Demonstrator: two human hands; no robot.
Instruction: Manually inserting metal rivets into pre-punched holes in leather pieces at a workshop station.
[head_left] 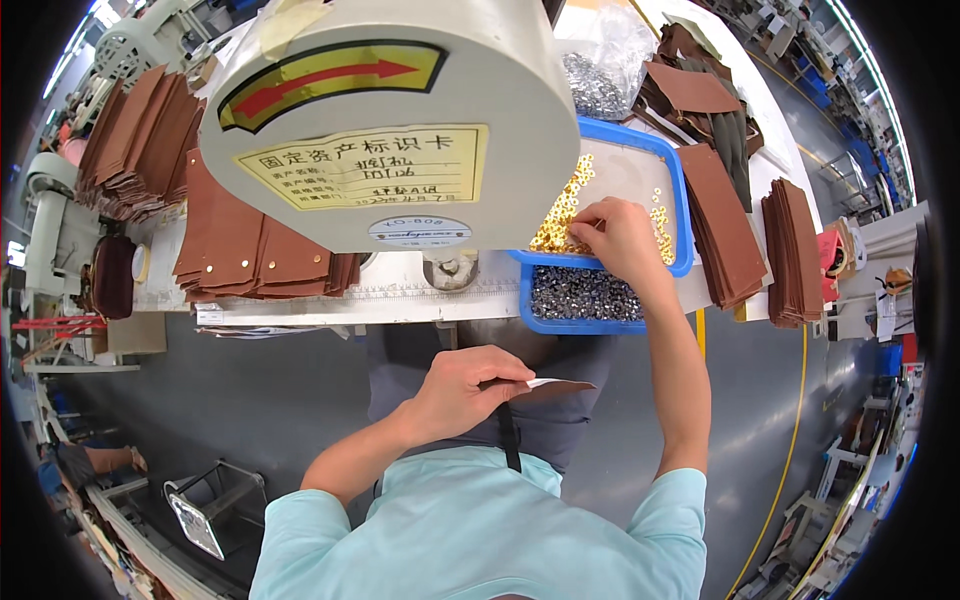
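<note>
My left hand (462, 388) is held over my lap, thumb and fingers pinching a thin brown leather piece (562, 391) with a pale edge. Over to the right, my right hand (624, 238) reaches into a blue tray (683, 200), its fingertips pinched at a heap of small gold metal rings (556, 230). Whatever lies between those fingertips is too small to make out. A second blue tray (526, 312), nearer me, is filled with small dark metal pieces (585, 295).
A large pale machine head (390, 120) with a red arrow blocks much of the table. Brown leather pieces with gold snaps (250, 240) lie left, another leather stack (140, 140) behind. More stacks (722, 225) stand right of the trays. A clear plastic bag (600, 75) of metal parts sits behind.
</note>
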